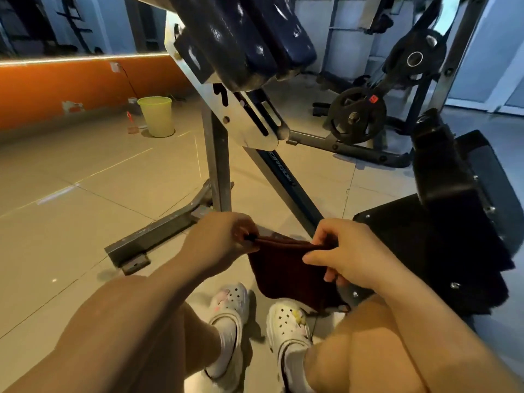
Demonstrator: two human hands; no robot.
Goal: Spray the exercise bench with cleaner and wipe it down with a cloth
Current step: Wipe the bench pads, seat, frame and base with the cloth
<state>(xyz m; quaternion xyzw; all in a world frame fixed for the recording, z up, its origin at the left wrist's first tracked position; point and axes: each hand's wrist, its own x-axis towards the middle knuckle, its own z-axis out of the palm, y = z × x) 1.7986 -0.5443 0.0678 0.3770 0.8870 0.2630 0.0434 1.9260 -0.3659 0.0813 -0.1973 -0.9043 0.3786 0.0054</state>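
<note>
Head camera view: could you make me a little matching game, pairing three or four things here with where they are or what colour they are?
Things:
1. dark maroon cloth
2. pale yellow plastic bucket
3. black round weight plate
4. dark blue padded bench cushion

Places or states:
A. stands on the floor by the orange wall
B. pinched by the left hand and right hand
C. speckled with white, top of view
D. mounted on a rack, with a red tag

Pairs: 1-B, 2-A, 3-D, 4-C

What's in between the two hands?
In the head view, a dark maroon cloth stretches between the left hand and the right hand. Both hands pinch its top edge, and the rest hangs down above the white clogs.
</note>
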